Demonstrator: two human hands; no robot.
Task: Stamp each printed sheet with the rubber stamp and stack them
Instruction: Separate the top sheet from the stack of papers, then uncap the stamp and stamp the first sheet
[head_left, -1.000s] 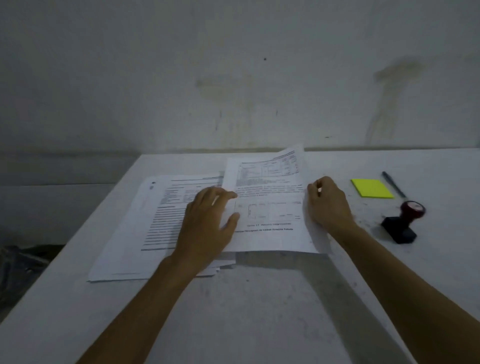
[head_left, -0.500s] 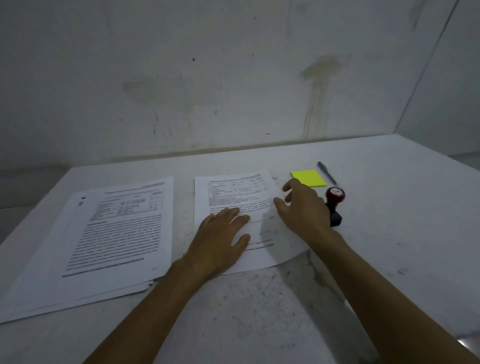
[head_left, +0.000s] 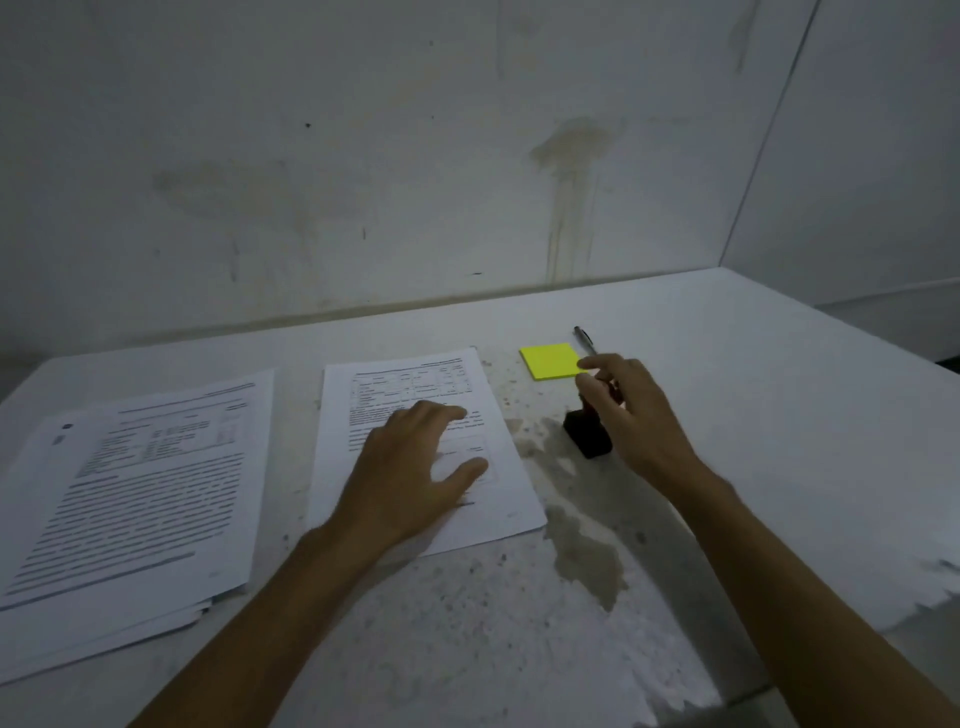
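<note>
A single printed sheet (head_left: 415, 376) lies flat on the white table (head_left: 769, 426), in the middle. My left hand (head_left: 415, 467) rests palm down on it with the fingers spread. A pile of printed sheets (head_left: 145, 493) lies to the left, apart from the single sheet. The rubber stamp (head_left: 587, 439), with a black base and a red knob, stands right of the sheet. My right hand (head_left: 634, 415) is over the stamp's handle with the fingers apart and curved around it. The hand hides most of the handle, and no closed grip shows.
A yellow sticky-note pad (head_left: 550, 360) and a pen (head_left: 584, 338) lie just behind the stamp. A brownish stain (head_left: 587, 561) marks the table near the sheet's right edge. A wall stands close behind the table, and the table's right edge runs diagonally at right.
The single sheet was carried off the pile and laid flat to its right. My right hand left the sheet's edge and moved right over the stamp. My left hand stays on the sheet.
</note>
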